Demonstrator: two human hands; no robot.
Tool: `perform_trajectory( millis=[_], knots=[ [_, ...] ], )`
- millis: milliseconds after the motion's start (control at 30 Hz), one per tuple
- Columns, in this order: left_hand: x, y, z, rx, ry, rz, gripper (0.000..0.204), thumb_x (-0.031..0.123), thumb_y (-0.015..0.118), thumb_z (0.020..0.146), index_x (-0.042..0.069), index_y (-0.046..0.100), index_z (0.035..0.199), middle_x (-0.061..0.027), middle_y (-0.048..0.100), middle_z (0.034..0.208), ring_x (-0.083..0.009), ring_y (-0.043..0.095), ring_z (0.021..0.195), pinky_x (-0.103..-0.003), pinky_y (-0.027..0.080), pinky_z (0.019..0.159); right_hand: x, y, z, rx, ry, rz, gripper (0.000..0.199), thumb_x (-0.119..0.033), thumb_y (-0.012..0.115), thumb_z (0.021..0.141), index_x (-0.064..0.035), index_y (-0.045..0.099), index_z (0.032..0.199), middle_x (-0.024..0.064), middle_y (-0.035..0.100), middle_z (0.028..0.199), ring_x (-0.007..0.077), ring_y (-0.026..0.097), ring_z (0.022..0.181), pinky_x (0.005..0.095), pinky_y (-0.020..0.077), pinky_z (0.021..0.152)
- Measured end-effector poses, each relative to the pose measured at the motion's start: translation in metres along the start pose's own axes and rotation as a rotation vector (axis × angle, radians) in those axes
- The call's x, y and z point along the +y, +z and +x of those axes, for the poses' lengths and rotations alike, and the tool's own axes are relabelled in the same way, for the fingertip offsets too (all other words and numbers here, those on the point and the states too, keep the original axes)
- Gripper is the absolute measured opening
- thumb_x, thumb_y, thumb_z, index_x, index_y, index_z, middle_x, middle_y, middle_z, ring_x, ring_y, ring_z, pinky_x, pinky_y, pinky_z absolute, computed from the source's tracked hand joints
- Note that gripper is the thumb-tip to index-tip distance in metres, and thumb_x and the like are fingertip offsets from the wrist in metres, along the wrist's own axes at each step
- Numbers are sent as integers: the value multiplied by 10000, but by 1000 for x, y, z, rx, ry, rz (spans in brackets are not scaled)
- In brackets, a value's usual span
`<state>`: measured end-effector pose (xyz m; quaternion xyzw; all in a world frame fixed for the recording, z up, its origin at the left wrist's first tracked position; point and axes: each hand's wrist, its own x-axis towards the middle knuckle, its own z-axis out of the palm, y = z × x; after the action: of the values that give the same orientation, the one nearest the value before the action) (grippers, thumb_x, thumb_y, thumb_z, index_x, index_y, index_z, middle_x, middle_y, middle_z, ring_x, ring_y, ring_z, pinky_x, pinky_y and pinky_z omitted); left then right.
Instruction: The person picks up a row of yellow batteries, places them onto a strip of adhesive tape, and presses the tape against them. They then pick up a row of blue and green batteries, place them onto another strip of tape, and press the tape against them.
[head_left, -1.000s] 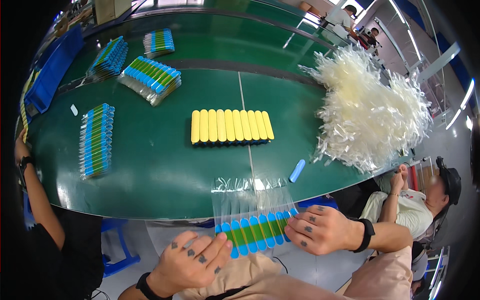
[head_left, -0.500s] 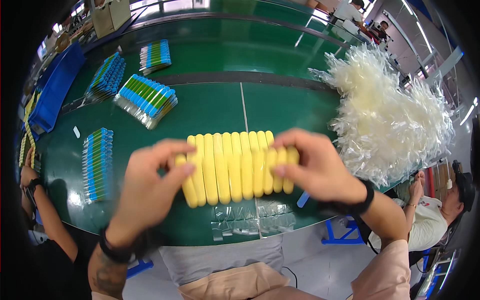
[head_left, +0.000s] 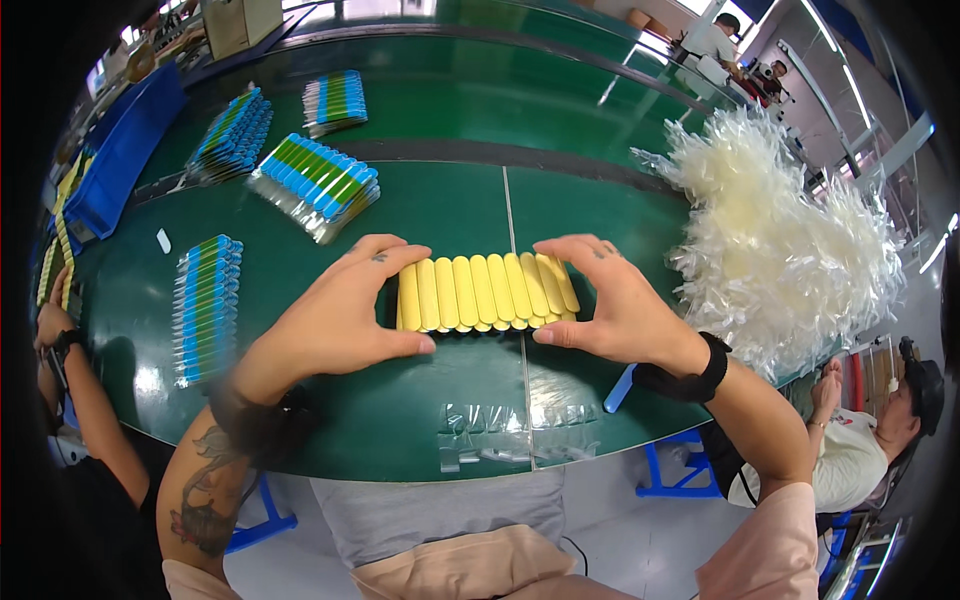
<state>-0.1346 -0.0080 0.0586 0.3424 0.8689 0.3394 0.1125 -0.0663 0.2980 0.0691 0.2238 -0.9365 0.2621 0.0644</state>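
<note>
Several yellow nail files point(head_left: 485, 292), flat sticks with rounded ends, stand side by side in a layered, slightly fanned row on the green table. My left hand point(head_left: 345, 310) grips the row's left end, fingers at the far edge and thumb at the near one. At the right end, my right hand point(head_left: 625, 310) holds it likewise between fingers and thumb. Closer to me lie clear plastic sleeves point(head_left: 490, 437) in an overlapping row. A single blue file point(head_left: 619, 389) rests beside my right wrist.
Bundles of blue-and-green files in clear sleeves point(head_left: 318, 180) lie at the left, with another fanned row point(head_left: 208, 308) nearer. A big heap of clear plastic sleeves point(head_left: 780, 240) covers the right side. A blue bin point(head_left: 125, 155) stands far left. Co-workers sit on both sides.
The yellow files, spread wider and looser before, are now drawn into a tighter, more even row. My hands have come closer together, with thumbs shifted to the near edge.
</note>
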Motion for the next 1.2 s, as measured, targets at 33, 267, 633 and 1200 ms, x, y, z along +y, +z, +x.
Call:
perform_trajectory(
  millis=[33,267,633,1200],
  knots=[
    [-5,1,1,-11,24,-5,799,277,853,741,26,519,1421,-214,524,1386,-372,540,1281,-415,443,1077,-2,0,1,-5,-9,-4,727,-282,873,714,-42,568,1329,179,601,1193,377,586,1107,424,495,956],
    [-4,-3,-19,39,14,-54,855,176,844,744,55,444,1490,-183,523,1397,-327,586,1170,-399,480,1028,-24,-3,-4,-19,65,-118,716,-264,882,683,-49,586,1299,186,589,1215,405,573,1130,452,488,970],
    [13,59,-108,306,-159,-660,337,78,690,866,39,666,1200,-102,741,918,-225,677,770,-328,513,790,-128,42,-4,-535,-229,-189,662,-405,895,647,-36,594,1107,140,659,912,353,684,870,433,549,729],
    [15,69,-123,395,-26,-545,207,32,666,892,-27,704,1087,-128,739,910,-176,706,833,-296,528,753,-116,57,-17,-356,-234,-168,63,-77,674,842,-28,651,875,141,643,743,366,642,658,459,517,598]
  ],
)
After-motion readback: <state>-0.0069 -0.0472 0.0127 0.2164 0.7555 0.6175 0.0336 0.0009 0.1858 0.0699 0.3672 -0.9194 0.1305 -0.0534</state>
